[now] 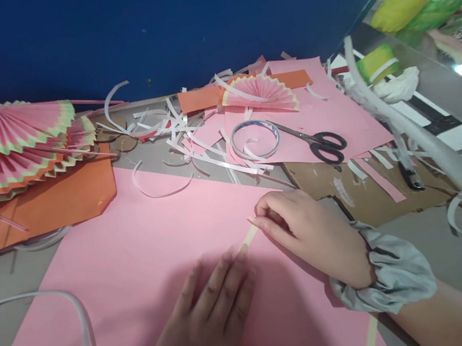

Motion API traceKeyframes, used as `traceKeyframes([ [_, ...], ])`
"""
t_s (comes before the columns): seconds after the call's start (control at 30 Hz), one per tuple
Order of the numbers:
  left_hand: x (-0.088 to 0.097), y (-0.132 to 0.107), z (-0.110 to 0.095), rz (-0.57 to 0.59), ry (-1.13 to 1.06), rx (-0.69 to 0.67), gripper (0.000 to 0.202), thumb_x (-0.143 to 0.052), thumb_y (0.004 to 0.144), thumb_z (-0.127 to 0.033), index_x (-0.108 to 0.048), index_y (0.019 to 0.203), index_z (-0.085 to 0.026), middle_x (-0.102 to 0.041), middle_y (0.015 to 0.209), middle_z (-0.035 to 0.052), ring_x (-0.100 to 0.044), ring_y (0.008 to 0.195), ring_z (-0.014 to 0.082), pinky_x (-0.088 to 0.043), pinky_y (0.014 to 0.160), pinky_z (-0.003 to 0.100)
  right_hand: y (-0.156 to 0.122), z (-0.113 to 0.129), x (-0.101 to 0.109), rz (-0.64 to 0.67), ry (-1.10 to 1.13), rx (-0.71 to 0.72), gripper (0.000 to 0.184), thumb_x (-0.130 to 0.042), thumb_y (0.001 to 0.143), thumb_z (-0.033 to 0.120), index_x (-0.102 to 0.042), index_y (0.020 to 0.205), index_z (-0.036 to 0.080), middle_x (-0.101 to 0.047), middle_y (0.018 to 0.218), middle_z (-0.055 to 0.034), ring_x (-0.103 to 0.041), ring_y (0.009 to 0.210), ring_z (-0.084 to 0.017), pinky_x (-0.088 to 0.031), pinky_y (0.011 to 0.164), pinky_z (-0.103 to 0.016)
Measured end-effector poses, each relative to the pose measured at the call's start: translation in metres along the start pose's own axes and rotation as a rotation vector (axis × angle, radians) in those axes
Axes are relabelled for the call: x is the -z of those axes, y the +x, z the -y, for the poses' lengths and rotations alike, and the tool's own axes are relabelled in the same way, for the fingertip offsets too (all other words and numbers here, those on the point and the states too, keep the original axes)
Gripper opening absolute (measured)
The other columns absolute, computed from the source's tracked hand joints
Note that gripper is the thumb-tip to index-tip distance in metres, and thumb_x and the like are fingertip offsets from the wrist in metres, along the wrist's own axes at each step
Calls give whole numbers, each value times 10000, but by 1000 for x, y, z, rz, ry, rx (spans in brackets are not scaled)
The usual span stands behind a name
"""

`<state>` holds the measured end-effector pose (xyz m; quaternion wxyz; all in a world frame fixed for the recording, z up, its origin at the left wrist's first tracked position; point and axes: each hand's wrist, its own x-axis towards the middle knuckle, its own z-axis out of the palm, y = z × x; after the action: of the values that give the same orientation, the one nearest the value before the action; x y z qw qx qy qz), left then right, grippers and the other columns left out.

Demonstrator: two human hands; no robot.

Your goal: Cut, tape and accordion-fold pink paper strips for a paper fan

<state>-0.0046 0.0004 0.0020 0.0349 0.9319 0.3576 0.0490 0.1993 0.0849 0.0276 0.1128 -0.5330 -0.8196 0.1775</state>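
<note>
Right fingers pinch a pale strip, left fingers spread flat, scissors beyond, white cord crossing pink paper.

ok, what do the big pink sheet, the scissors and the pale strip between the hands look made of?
Pink sheet: likely paper or thin card, matte; even colour, no glare.
Scissors: black looped handles, probably plastic; slim greyish blades, probably metal.
Pale strip: flat, dull, cream; paper or tape, can't tell which.
</note>
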Motion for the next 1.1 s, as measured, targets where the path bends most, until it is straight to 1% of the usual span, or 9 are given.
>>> traceKeyframes([
  [0.13,1,0,0,7,-14,5,665,-338,853,-573,-377,1350,-133,-351,1430,93,-206,1332,238,-2,1087,407,0,1,-1,-2,-3,-22,124,-491,879,224,-479,759,195,-579,732,24,-520,702,-142,-354,697,-290],
  [0.3,1,1,-1,17,-21,15,661,-343,856,-563,-364,1357,-133,-334,1438,89,-192,1337,237,2,1086,407,-1,2,-2,-18,-24,-15,124,-483,885,227,-479,765,195,-575,745,22,-511,708,-143,-348,694,-289],
  [0.57,1,0,0,2,-22,-6,671,-350,848,-574,-370,1352,-132,-367,1421,84,-218,1324,235,-8,1085,399,-1,1,-3,-14,-15,-20,132,-484,887,230,-471,761,193,-571,738,24,-515,708,-142,-344,689,-285],
  [0.7,2,0,1,22,-33,5,668,-345,849,-576,-372,1351,-136,-357,1426,82,-219,1326,232,-6,1084,396,-1,2,-3,-9,-12,-25,140,-480,889,238,-469,756,193,-570,739,23,-511,716,-146,-345,694,-284],
  [0.9,3,1,1,11,-36,10,664,-351,851,-563,-356,1361,-138,-338,1434,90,-211,1335,230,2,1083,394,-1,1,-2,-7,-1,-30,139,-475,889,240,-466,757,196,-567,742,29,-506,714,-140,-343,688,-279],
  [1.0,3,0,1,15,-33,9,662,-353,851,-560,-356,1361,-137,-325,1439,98,-203,1339,232,0,1082,397,0,2,-1,11,8,-31,146,-531,856,278,-462,760,193,-531,688,37,-485,665,-135,-340,666,-281],
  [1.1,2,0,1,9,-22,4,677,-355,844,-569,-355,1361,-133,-319,1442,103,-202,1339,236,-2,1082,396,0,2,0,40,22,-34,228,-606,797,362,-460,761,191,-492,647,47,-457,619,-132,-331,630,-280],
])
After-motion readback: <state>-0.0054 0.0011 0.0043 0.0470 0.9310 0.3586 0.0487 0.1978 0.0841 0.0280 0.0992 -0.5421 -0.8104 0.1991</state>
